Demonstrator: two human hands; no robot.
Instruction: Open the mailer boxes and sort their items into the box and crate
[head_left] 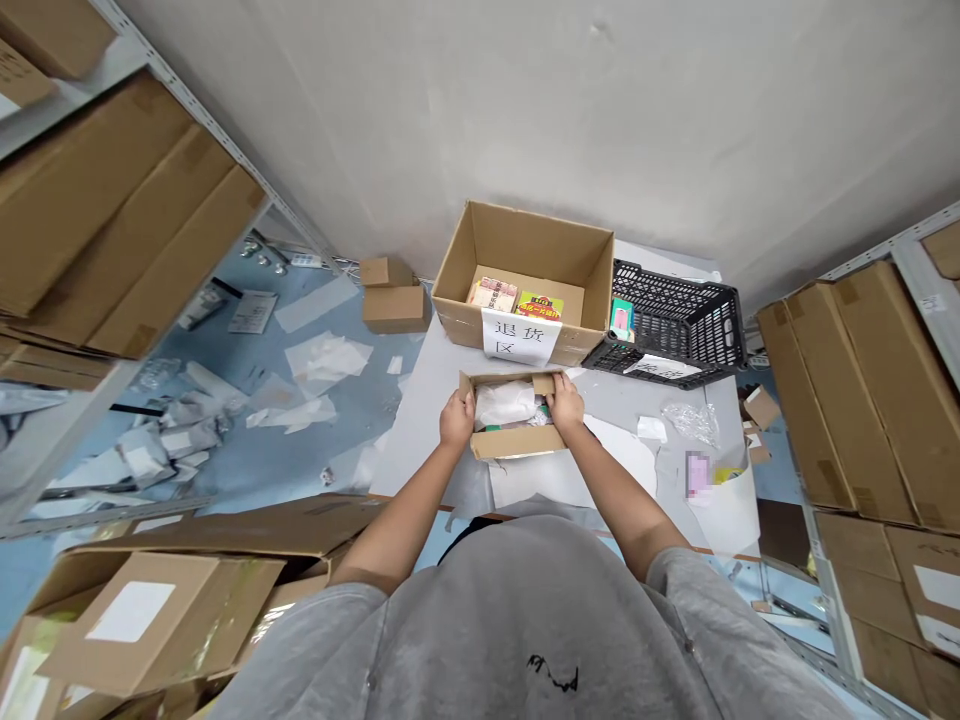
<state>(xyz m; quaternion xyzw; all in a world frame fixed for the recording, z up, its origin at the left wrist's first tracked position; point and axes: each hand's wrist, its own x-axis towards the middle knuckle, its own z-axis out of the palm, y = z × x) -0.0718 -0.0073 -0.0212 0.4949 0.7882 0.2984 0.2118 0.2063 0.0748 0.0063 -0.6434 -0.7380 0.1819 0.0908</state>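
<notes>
The left hand (457, 420) and right hand (566, 403) curl tightly over opposite walls of an open cardboard box (517, 441), held over the table (420, 420). If either hand slips, the box could tip, spilling the white package (504, 404) inside.

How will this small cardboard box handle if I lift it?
The small cardboard box will probably feel light, given the soft white packet inside. Held by your left hand and right hand, its thin walls may flex.
</notes>
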